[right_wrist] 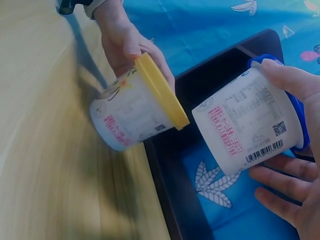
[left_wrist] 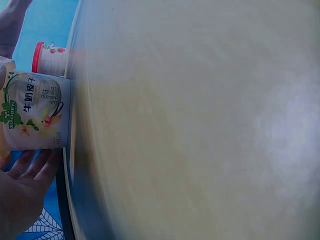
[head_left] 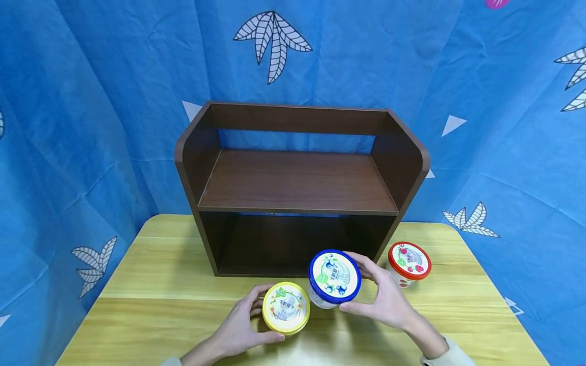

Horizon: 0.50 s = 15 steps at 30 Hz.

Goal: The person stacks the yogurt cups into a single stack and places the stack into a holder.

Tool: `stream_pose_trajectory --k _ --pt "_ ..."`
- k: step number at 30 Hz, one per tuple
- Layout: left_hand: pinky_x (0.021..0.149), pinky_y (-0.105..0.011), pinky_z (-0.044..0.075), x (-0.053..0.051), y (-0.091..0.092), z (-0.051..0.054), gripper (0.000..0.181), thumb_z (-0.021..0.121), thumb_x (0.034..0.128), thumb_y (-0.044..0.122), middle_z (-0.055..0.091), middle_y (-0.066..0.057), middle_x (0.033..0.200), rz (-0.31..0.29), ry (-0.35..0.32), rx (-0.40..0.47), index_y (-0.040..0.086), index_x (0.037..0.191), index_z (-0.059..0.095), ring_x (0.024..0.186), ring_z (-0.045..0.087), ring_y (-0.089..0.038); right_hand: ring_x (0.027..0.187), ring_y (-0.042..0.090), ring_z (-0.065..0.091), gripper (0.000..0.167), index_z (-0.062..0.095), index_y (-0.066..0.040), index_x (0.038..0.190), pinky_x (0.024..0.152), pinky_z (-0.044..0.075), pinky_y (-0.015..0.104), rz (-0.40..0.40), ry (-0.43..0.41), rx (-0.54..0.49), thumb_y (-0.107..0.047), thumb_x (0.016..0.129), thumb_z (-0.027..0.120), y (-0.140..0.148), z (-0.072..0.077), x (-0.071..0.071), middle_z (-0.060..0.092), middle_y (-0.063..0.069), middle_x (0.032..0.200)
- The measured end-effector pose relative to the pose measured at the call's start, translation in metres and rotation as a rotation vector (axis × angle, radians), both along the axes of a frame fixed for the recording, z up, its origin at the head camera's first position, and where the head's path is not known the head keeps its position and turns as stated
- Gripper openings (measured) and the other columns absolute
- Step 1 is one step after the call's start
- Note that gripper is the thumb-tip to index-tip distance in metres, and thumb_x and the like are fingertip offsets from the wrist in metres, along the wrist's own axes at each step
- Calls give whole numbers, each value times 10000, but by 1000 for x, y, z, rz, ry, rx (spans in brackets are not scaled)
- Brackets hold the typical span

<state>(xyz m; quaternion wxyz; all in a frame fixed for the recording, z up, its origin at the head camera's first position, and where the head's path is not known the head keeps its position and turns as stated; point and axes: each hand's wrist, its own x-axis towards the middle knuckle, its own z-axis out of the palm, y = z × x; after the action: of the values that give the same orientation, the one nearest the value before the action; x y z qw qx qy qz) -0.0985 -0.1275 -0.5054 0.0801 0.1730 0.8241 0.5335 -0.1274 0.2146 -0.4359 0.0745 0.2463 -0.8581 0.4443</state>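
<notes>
My left hand [head_left: 238,325] grips a white paper tub with a yellow lid [head_left: 286,308], thumb on the near side and fingers behind. Orange flowers and green leaves decorate its wall in the left wrist view; whether its base touches the table I cannot tell. To its right, my right hand [head_left: 384,300] holds a similar tub with a blue lid [head_left: 334,277], printed with blueberries, between thumb and fingers. In the right wrist view this blue-lidded tub [right_wrist: 245,125] is tilted and off the table, its barcode side showing. Behind the right wrist stands a tub with a red lid [head_left: 409,262].
A dark brown two-level shelf [head_left: 297,180] stands at the back of the wooden table [head_left: 169,300], its lower compartment facing the hands. A blue patterned cloth [head_left: 114,76] hangs behind and around the table.
</notes>
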Motion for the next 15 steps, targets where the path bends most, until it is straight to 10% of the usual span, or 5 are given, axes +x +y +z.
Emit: stream_pose_trajectory --k 15 --pt "1032 -255 573 -2 -1 -3 949 964 742 389 638 -45 1434 -2 -13 6 151 1513 464 1261 660 -197 1206 56 660 926 519 -250 1510 973 607 303 62 21 -68 -220 708 981 -21 0 -4 691 5 1398"
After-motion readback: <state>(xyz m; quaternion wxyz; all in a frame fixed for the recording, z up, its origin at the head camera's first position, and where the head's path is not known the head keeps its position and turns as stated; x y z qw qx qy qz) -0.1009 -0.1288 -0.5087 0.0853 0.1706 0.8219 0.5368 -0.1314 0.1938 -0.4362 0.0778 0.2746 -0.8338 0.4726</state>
